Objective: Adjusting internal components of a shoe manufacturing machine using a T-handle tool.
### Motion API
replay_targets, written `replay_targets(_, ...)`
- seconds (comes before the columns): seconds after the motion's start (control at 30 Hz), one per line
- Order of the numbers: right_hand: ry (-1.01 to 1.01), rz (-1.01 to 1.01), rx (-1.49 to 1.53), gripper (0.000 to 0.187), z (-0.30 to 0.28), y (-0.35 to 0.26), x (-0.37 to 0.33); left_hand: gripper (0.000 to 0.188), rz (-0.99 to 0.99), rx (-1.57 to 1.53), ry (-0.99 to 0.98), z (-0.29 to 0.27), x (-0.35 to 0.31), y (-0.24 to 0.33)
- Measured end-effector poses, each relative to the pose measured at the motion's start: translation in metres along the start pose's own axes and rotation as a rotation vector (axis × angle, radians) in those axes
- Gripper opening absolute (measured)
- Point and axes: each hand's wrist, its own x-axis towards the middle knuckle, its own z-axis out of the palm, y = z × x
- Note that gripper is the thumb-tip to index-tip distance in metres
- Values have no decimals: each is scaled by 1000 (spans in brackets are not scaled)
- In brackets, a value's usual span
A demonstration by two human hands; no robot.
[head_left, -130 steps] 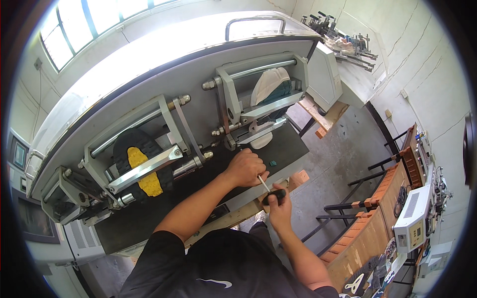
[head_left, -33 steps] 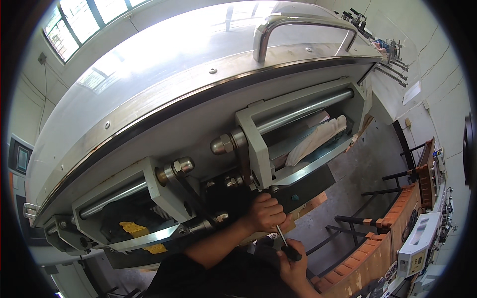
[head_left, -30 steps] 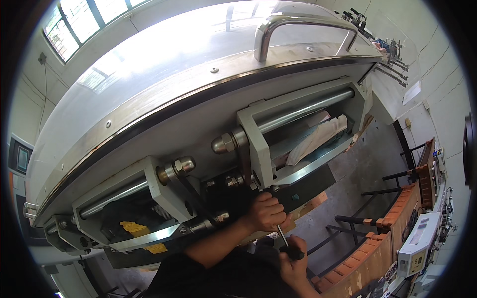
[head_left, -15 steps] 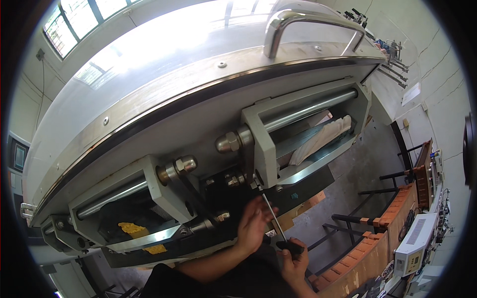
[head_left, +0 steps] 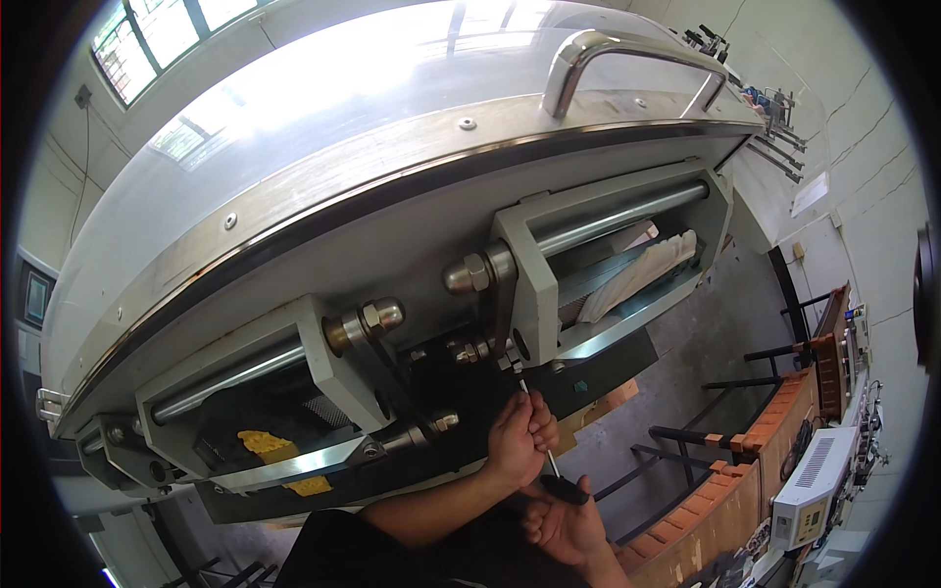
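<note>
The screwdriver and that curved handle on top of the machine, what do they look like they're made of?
The screwdriver seems to have a thin bright steel shaft, glinting along its length, and a black handle, probably plastic or rubber, in the right hand; the left hand steadies the shaft. The handle on the machine looks like polished metal tube, perhaps stainless or chromed, with mirror-like highlights.

Both your hands are raised together in front of you, one just above the other.

Your left hand (head_left: 518, 438) is the upper one, fingers curled in a loose pinch with the knuckles turned toward you, its bare forearm running down and to the left under a dark short sleeve. Your right hand (head_left: 561, 521) sits just below and to the right, palm up, fingers closed in a grip, its wrist leaving the lower edge.
</note>
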Motion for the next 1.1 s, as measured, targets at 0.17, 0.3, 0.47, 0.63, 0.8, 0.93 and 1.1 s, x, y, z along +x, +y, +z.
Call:
replay_targets(0.17, 399, -506, -473, 32, 4, 8, 5, 19, 12, -8, -1, 1, 3, -1)
replay_targets(0.3, 485, -654, -597, 28, 3, 13, 9, 19, 2, -5, 12, 2, 2, -1)
replay_targets(0.47, 779, -854, -1361, 48, -22, 15, 6, 20, -8, -32, 22, 4, 1, 1)
replay_targets(0.63, 661, -943, -1364, 49, -4, 15, 12, 20, -5, -22, 48, 6, 1, 1)
replay_targets(0.8, 282, -396, -287, 76, -3, 7, 4, 22, -38, 35, 81, 5, 1, 2)
replay_targets(0.93, -11, 13, -110, 88, -15, 0, 1, 22, -32, 49, 77, 5, 1, 3)
replay_targets(1.1, 212, -102, 58, 61, -8, 1, 0, 18, -38, -34, 65, 3, 3, 2)
